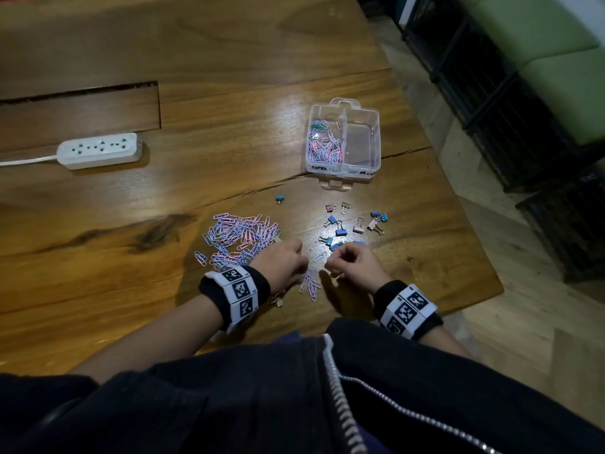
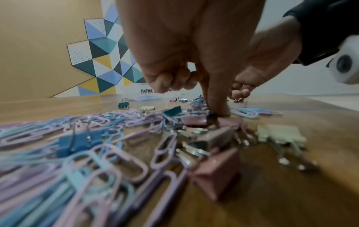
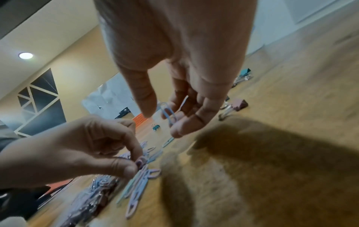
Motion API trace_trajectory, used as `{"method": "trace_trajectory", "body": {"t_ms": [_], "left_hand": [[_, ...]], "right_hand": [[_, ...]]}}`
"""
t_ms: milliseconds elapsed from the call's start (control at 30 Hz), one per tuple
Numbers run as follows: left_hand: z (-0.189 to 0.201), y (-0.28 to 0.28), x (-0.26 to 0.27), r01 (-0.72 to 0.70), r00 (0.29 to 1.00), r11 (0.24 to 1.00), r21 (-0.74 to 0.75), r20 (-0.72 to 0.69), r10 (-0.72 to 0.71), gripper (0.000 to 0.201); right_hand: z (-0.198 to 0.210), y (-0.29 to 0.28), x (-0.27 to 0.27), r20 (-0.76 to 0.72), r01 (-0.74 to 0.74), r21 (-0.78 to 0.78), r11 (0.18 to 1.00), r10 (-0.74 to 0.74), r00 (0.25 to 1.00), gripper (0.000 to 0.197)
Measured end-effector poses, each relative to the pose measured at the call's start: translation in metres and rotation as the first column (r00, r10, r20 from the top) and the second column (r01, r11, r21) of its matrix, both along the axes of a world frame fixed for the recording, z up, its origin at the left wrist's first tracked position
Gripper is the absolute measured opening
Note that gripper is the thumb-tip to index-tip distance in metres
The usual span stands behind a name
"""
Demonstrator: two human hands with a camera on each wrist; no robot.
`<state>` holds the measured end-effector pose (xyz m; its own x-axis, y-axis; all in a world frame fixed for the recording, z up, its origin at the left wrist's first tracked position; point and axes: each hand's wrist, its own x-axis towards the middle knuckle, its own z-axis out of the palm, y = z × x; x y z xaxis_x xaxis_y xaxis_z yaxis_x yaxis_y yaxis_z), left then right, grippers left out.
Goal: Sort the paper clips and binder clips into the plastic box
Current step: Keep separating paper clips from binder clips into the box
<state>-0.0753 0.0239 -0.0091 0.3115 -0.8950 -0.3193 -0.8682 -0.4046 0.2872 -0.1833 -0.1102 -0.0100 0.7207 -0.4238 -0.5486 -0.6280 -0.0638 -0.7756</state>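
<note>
A clear plastic box [image 1: 373,119] stands at the back right; its left compartment holds paper clips [image 1: 324,142] and its right compartment is bare. A pile of pastel paper clips [image 1: 239,235] lies in front of my left hand [image 1: 302,266]. That left hand [image 3: 139,163] pinches a purple paper clip [image 3: 143,160] just above a few loose clips [image 1: 311,286]. My right hand [image 1: 331,265] holds a light blue paper clip [image 3: 168,112] between thumb and fingers. Several binder clips [image 1: 355,226] lie scattered beyond the right hand. In the left wrist view, pink [image 2: 215,173] and cream [image 2: 281,135] binder clips lie close.
A white power strip [image 1: 100,150] sits at the far left with its cable running off the edge. A lone blue binder clip [image 1: 280,198] lies left of the box. The table's [image 1: 458,257] right edge runs close to the binder clips. Black crates [image 1: 491,109] stand beyond it.
</note>
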Motion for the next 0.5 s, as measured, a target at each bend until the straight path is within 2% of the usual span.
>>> {"method": "trace_trajectory", "body": {"t_ms": [67,133,200,267,333,367,400,467,500], "left_hand": [[-0.003,-0.003,0.001,0.015,0.999,1.000,-0.005,0.038,-0.014,0.030],[-0.004,-0.005,0.001,0.012,0.998,0.999,0.038,0.061,-0.014,0.034],[-0.005,-0.008,0.004,-0.031,0.999,0.997,0.076,0.036,0.028,0.035],[-0.004,-0.010,0.008,-0.136,0.985,0.989,0.051,-0.098,0.141,0.028],[0.001,-0.013,0.014,-0.311,0.897,0.950,-0.008,-0.334,0.291,0.018],[0.003,-0.014,0.017,-0.407,0.814,0.914,-0.005,-0.457,0.360,0.024],[0.005,-0.015,0.021,-0.502,0.684,0.864,0.030,-0.597,0.419,0.028],[0.009,-0.012,0.028,-0.656,0.309,0.740,0.149,-0.842,0.443,0.029],[0.010,-0.010,0.030,-0.696,0.124,0.687,0.210,-0.907,0.402,0.028]], "right_hand": [[-0.004,0.005,-0.001,-0.008,-0.055,0.028,0.998,0.055,0.998,0.013],[-0.008,0.009,0.000,-0.025,-0.147,-0.125,0.981,0.145,0.989,0.012],[-0.010,0.013,0.002,-0.074,-0.274,-0.309,0.911,0.264,0.962,0.017],[-0.010,0.018,0.003,-0.146,-0.425,-0.412,0.806,0.402,0.904,0.038],[-0.008,0.022,0.003,-0.197,-0.526,-0.438,0.729,0.493,0.847,0.055],[-0.009,0.024,0.003,-0.208,-0.557,-0.456,0.694,0.525,0.825,0.059],[-0.010,0.026,0.002,-0.213,-0.577,-0.479,0.662,0.550,0.808,0.059],[-0.010,0.029,0.002,-0.197,-0.587,-0.517,0.623,0.581,0.790,0.047],[-0.010,0.029,0.002,-0.186,-0.586,-0.533,0.609,0.592,0.784,0.038]]}}
